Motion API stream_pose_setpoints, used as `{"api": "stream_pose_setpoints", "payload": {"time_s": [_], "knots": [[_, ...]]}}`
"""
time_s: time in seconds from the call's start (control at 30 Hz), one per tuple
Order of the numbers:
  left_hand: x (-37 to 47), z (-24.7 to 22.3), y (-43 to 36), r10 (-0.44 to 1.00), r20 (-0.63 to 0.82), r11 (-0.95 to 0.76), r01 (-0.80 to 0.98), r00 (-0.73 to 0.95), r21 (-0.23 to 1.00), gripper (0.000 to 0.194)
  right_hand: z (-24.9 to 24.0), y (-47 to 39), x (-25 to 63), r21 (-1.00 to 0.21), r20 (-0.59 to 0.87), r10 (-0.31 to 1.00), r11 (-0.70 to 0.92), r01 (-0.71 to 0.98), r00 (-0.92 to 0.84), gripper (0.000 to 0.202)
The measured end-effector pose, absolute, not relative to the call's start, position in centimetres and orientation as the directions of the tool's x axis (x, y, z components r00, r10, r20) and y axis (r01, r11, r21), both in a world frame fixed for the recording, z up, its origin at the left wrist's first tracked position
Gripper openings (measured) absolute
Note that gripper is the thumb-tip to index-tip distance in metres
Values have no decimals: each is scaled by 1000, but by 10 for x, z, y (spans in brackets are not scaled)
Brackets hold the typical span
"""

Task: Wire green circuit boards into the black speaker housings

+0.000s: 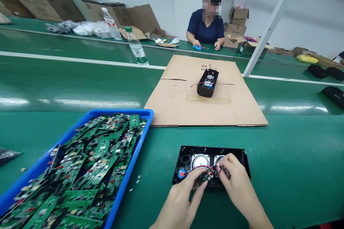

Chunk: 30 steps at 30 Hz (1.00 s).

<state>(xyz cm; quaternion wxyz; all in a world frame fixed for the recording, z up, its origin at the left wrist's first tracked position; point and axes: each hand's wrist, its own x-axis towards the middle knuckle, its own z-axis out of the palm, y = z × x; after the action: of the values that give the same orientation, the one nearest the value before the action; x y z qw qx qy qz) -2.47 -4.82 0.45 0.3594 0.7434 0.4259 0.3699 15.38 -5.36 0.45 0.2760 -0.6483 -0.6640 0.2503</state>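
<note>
A black speaker housing (215, 152) lies face down on the green bench in front of me, with round silver speaker drivers (200, 161) and a blue cylindrical battery (182, 174) inside. Above it, my left hand (185, 189) pinches a small circuit board (205, 177) between thumb and fingers. The fingers of my right hand (232, 175) are closed on a thin wire lead (218, 167) beside the board. Red and black wires (201, 166) run from the housing toward the board. My fingers partly cover the board and the right driver.
At left stands a blue tray (134, 164) heaped with green circuit boards (102, 146). Ahead, a cardboard sheet (172, 103) bears a second speaker housing (208, 83). A water bottle (137, 48) stands beyond the tray. A co-worker (205, 25) sits across the line, hands near blue parts.
</note>
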Motion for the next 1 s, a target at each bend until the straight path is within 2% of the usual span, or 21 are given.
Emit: {"api": "stream_pose_setpoints", "payload": {"time_s": [0.2,0.33,0.5,0.7,0.83,0.9,1.0], "knots": [[-23,3,-48,929,212,-314,342,304,886,17,14,-52,166,-853,-132,991,-97,513,-32,13],[-24,3,-49,935,206,-317,421,288,850,16,13,-51,167,-867,-188,981,-147,477,-39,11],[-21,3,-49,929,274,-362,461,248,811,13,11,-53,161,-858,-267,962,-210,469,-59,10],[-16,-3,-47,878,399,-479,527,266,702,20,13,-52,164,-918,-199,976,-156,363,-85,8],[-18,0,-47,878,377,-479,552,295,683,21,10,-50,166,-946,-115,991,-131,296,71,21],[-19,3,-47,899,310,-436,556,310,707,20,5,-50,163,-924,-27,988,-81,375,149,22],[-18,7,-47,928,226,-356,523,297,775,15,-1,-50,157,-812,181,976,77,579,124,20]]}}
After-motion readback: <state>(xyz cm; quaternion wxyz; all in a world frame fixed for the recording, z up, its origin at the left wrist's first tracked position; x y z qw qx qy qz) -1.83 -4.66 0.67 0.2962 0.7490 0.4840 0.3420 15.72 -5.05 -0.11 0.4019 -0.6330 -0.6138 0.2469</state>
